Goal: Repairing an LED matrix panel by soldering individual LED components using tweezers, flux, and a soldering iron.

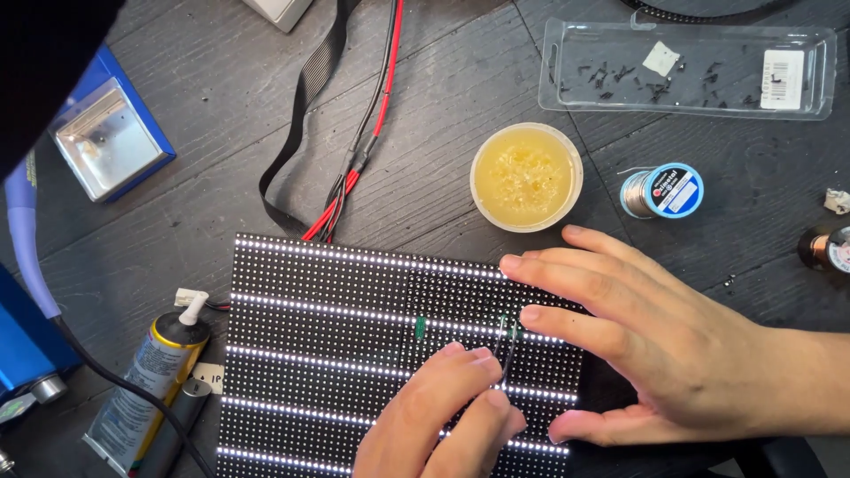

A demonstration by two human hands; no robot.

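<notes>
A black LED matrix panel lies on the dark wooden table, with several rows of white dots lit and a small green spot near its middle. My right hand rests flat on the panel's right part, fingers spread and pointing left. My left hand comes up from the bottom edge and pinches thin metal tweezers, whose tips touch the panel just under my right fingertips.
Behind the panel stand a round tub of yellow paste, a solder spool and a clear plastic tray of small black parts. A ribbon cable and red-black wires run to the panel. A tube and blue box sit at left.
</notes>
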